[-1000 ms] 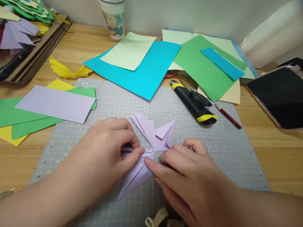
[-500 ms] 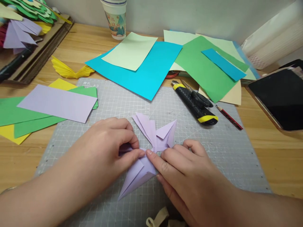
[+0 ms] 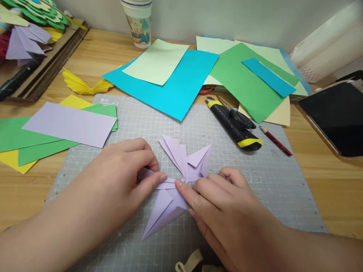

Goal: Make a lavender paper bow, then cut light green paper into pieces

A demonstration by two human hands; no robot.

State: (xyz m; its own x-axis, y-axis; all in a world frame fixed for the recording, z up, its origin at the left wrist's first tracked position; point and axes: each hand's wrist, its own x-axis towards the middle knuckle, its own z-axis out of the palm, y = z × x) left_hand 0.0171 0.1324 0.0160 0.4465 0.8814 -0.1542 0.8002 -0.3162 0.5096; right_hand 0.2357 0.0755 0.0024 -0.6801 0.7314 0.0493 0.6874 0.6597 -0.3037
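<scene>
Both hands work a folded lilac paper figure (image 3: 176, 177) on the grey cutting mat (image 3: 255, 181). The left hand (image 3: 119, 177) pinches a flap at its middle; the right hand (image 3: 221, 200) presses a fingertip just beside it. A black-and-yellow utility knife (image 3: 234, 124) lies farther back, with coloured sheets spread over the wooden worktop (image 3: 334, 181).

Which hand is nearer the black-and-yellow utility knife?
Right. The right hand presses the folded lavender paper, just left of the utility knife and closer to the person. The left hand pinches the paper's left flap, farther across the cutting mat.
</scene>
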